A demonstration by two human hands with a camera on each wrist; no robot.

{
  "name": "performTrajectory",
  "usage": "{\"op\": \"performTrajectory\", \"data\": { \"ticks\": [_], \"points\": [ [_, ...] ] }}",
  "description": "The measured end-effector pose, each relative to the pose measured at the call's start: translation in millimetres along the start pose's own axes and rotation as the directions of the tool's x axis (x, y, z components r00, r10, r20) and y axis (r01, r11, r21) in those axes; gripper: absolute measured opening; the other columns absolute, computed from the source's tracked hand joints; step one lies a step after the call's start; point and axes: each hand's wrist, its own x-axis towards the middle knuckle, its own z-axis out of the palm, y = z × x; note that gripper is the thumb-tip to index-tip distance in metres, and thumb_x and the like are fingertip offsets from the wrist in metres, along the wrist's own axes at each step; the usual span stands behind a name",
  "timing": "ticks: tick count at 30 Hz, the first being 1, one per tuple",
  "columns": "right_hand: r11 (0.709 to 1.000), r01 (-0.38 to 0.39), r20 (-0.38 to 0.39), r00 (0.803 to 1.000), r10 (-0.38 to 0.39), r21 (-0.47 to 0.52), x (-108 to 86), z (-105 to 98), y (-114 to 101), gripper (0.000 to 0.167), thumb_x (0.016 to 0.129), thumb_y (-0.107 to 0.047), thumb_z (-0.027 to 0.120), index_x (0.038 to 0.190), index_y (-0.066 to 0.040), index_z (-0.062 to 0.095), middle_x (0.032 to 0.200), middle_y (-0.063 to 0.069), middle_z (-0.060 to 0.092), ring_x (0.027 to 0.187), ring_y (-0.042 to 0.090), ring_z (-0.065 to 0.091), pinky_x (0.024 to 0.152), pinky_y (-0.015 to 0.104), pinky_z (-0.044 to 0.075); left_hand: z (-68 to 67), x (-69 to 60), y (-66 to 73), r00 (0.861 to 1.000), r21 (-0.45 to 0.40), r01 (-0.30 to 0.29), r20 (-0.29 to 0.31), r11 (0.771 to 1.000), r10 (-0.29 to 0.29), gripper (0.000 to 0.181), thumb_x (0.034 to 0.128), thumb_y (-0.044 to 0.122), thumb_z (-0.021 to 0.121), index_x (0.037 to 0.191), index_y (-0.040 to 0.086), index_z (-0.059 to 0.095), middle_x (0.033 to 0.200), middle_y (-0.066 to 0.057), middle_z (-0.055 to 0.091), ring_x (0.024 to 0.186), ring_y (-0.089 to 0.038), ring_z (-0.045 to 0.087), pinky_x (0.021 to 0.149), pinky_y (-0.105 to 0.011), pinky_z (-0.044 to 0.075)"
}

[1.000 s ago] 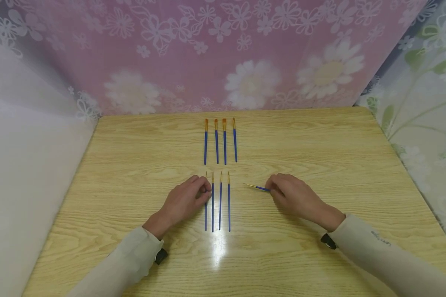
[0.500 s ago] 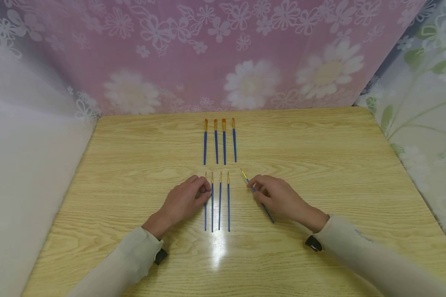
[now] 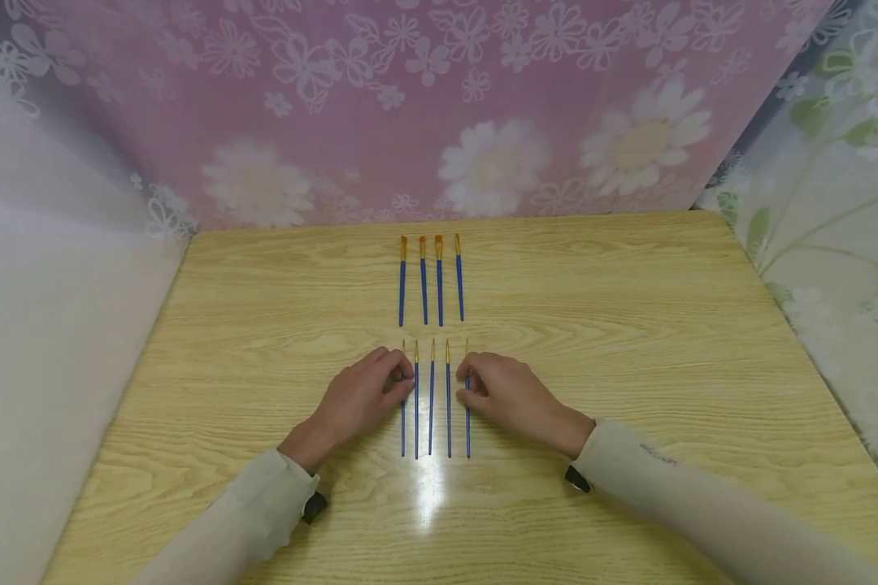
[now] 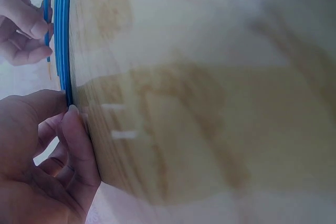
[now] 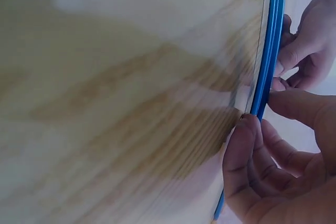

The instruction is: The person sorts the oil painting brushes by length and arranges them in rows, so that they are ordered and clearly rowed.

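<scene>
Several thin paintbrushes (image 3: pixel 431 406) with blue handles and fine gold-coloured tips lie side by side on the wooden table, tips pointing away. At the row's left end, my left hand (image 3: pixel 362 396) pinches the outermost paintbrush (image 3: pixel 403 431) between thumb and finger. My right hand (image 3: pixel 515 398) pinches the paintbrush at the right end (image 3: pixel 468 435), which lies nearly parallel to the others. Both wrist views show fingertips on blue handles, with the left thumb and finger (image 4: pixel 71 109) low at the table. The fingers hide the middle of both end brushes.
Beyond the thin brushes, several wider paintbrushes (image 3: pixel 440 284) with orange-brown bristles lie in another row. The wooden table (image 3: pixel 263 284) extends to both sides. A pink floral cloth (image 3: pixel 380 114) hangs behind its far edge, and pale cloth (image 3: pixel 834 268) hangs at the right.
My right hand has moved left and turned its paintbrush from sideways to nearly straight, bringing it to the right end of the row. The left hand has stayed in place.
</scene>
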Motion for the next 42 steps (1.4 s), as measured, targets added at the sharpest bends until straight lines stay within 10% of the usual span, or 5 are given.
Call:
{"op": "performTrajectory", "data": {
  "ticks": [11,42],
  "points": [
    [0.989,0.03,-0.032,0.999,-0.035,-0.147,1.6,6.8,-3.3,0.019,0.102,-0.02,0.076,0.117,-0.01,0.072,0.088,-0.004,0.061,0.075,0.01,0.055,0.068,0.028,0.049,1.0,0.4,0.5,1.0,0.005,-0.019,-0.003,1.0,0.019,0.008,0.1069,0.025,0.072,0.114,0.021,0.069,0.112,0.003,0.069,0.098,-0.015,0.068,0.079,-0.038,0.056],
    [0.984,0.06,-0.062,0.996,-0.072,-0.169,-2.8,9.1,-3.7,0.017,0.101,-0.019,0.076,0.115,-0.01,0.073,0.092,-0.003,0.062,0.079,0.011,0.055,0.07,0.029,0.05,0.1,2.3,-2.1,1.0,-0.014,-0.004,0.006,1.0,0.004,0.008,0.1067,0.026,0.073,0.112,0.02,0.07,0.109,0.003,0.068,0.096,-0.015,0.066,0.082,-0.04,0.056]
  ]
}}
